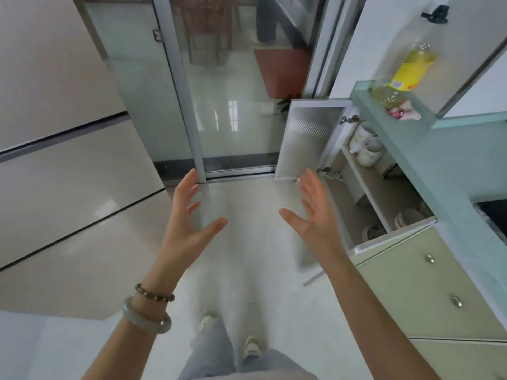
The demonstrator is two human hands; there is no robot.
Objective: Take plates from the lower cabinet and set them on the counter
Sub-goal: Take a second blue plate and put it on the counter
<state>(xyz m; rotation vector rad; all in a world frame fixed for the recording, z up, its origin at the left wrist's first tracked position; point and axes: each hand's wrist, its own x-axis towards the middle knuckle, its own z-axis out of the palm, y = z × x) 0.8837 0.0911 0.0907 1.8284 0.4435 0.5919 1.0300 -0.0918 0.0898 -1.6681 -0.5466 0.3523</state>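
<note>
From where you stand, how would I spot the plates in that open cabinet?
Find the long pale green counter on the right; under it a cabinet door hangs open. On the shelf inside, rounded white jars sit at the far end, and the plates are at the near end: thin white discs stacked tightly together, flat where the jars are bulgy.
</note>
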